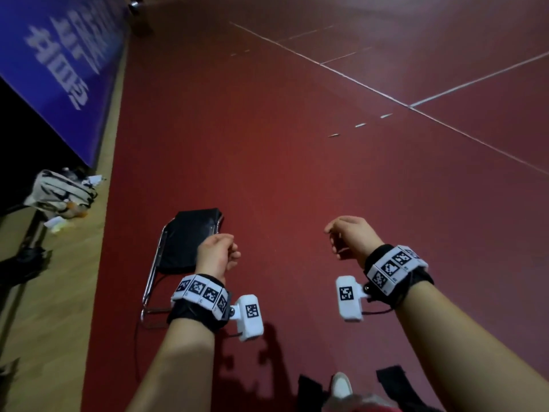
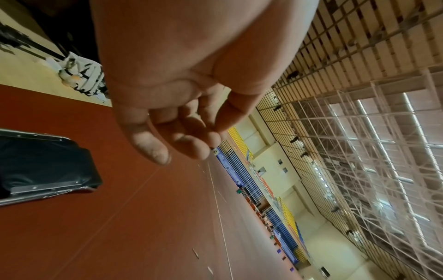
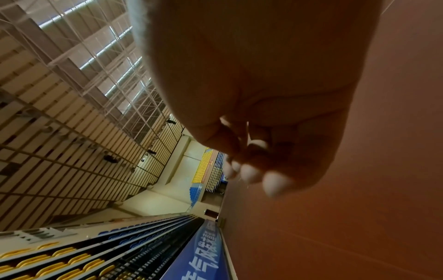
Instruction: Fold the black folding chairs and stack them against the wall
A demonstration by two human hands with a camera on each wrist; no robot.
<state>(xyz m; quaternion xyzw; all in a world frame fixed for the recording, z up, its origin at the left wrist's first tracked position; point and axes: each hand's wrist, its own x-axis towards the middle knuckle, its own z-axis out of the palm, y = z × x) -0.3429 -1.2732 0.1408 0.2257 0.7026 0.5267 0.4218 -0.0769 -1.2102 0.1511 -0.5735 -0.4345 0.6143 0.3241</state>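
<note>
One black folding chair (image 1: 190, 239) with a chrome tube frame stands on the red floor near the left, just beyond my left hand (image 1: 218, 254). In the left wrist view the chair (image 2: 48, 164) shows a black padded seat with metal rails at the left edge. I cannot tell how far it is folded. My left hand (image 2: 182, 138) hovers above it with loosely curled fingers, holding nothing. To the right, my right hand (image 1: 347, 236) hangs over bare floor, its fingers (image 3: 251, 161) loosely curled and empty too.
A blue banner wall (image 1: 59, 55) runs along the left, with a wooden floor strip below it. A grey-white bag (image 1: 59, 188) and scattered papers lie there, beside dark stand legs (image 1: 26, 257). White court lines (image 1: 410, 107) cross the red floor. My white shoe (image 1: 341, 385) shows at the bottom.
</note>
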